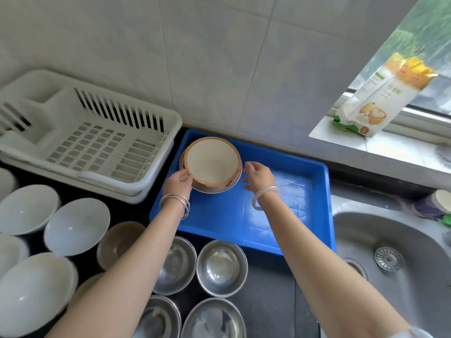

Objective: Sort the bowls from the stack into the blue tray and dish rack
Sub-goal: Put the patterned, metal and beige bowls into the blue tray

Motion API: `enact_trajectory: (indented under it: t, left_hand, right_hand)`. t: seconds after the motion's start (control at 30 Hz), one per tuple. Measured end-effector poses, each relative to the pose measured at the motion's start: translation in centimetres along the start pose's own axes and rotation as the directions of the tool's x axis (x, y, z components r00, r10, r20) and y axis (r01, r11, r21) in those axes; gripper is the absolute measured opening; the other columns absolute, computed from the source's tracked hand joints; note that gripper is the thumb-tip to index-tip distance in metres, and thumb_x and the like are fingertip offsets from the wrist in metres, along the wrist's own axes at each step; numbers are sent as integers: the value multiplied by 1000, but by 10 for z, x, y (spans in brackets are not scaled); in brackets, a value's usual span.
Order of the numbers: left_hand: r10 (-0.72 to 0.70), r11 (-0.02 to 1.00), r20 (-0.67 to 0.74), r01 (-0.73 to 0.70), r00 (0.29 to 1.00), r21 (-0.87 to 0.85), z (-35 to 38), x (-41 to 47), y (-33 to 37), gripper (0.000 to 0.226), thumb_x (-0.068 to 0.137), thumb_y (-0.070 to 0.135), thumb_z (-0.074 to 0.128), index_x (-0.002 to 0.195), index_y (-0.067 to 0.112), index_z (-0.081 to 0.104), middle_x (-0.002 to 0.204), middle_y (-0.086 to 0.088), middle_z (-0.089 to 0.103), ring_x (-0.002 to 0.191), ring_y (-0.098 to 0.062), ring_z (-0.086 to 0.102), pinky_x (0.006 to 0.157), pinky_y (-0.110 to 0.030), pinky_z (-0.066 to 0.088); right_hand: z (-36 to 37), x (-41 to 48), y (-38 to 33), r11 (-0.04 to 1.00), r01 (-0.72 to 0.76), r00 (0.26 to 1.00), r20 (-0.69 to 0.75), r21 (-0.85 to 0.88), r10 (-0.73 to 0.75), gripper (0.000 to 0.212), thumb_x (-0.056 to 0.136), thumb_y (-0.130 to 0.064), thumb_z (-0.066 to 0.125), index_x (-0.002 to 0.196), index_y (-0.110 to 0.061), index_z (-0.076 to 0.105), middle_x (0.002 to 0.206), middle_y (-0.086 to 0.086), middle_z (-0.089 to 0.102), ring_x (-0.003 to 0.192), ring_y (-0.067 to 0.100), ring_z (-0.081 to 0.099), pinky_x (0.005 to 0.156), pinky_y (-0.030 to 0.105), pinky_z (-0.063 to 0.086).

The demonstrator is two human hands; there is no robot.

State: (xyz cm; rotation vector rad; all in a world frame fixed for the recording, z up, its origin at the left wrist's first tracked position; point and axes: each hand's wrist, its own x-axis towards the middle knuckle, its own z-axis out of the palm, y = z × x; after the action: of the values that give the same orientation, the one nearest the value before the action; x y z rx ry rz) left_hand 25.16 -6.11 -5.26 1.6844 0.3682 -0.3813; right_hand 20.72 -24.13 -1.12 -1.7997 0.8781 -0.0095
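Setting bowl [211,164] in tray [231,220] corner: left hand [178,182] pinches rim, right hand [259,177] loose, empty beside it. Next: release, fetch another.

Bowl [212,164] — in blue tray [292,215] (far-left corner)

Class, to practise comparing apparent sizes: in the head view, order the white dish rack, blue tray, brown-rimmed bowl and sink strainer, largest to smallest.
1. white dish rack and blue tray: look alike, and the rack is cut off at the left edge, so unranked.
2. brown-rimmed bowl
3. sink strainer
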Motion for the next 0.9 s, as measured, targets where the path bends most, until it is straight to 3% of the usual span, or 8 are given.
enact_trajectory:
  t: [0.13,0.23,0.37,0.53,0.63,0.7,0.83,0.9]
  left_hand:
    - [-57,997,50,54,997,57,-15,-51,-24,33,88,13,56,120,6,58,98,-7,64,88,-21,60,89,-36,50]
    - [-123,991,81,118,989,62,-22,-97,-46,25,85,6,59,109,2,62,86,-8,63,82,-25,61,84,-36,52]
    - [-186,964,135,155,973,216,-34,-150,-77,20,83,8,62,102,5,65,85,-10,66,80,-26,62,86,-41,52]
    - [-143,887,188,41,972,460,-43,-185,-101,23,80,6,66,103,8,66,104,-11,70,93,-19,63,84,-26,47]
    - [-149,854,233,6,961,521,-41,-192,-108,30,79,-2,63,108,4,64,110,-13,68,103,-21,63,90,-26,46]
    - [-137,803,244,-37,960,595,-40,-193,-113,30,79,-4,60,107,7,65,110,-11,69,105,-20,63,94,-28,46]
    - [-108,678,205,-78,973,731,-38,-194,-116,31,78,-5,52,95,15,69,100,-4,72,98,-21,64,88,-29,50]
    - [-94,670,185,-76,978,739,-37,-195,-116,31,80,-4,48,91,16,70,96,-4,72,95,-22,64,86,-30,50]
  right_hand:
    - [-26,-43,20,989,-16,996,89,146,3,17,93,-27,45,97,-18,60,96,3,65,82,23,63,66,32,53]
    - [-39,-83,46,986,-57,989,140,157,35,16,90,-24,49,84,-19,63,83,2,67,68,20,62,58,28,49]
    - [-44,-127,100,996,-88,989,119,-24,90,21,86,-19,50,69,-17,61,66,0,66,55,16,59,60,31,51]
    - [-34,-152,153,940,-118,978,128,-319,166,16,82,-32,56,89,-22,66,77,-4,69,70,21,68,72,33,56]
    - [-22,-151,164,960,-209,951,188,-187,244,26,85,-29,59,109,-19,63,83,-2,68,60,15,66,64,29,58]
    - [-15,-146,165,957,-247,937,213,-153,276,26,87,-26,58,111,-17,63,85,2,69,58,14,65,65,29,59]
    - [-11,-141,158,962,-258,937,220,-93,272,17,89,-10,54,79,-10,67,87,14,68,68,20,69,65,29,60]
    - [-13,-140,155,958,-280,936,203,-63,287,19,89,-4,53,77,-2,67,85,16,67,72,24,69,58,25,59]
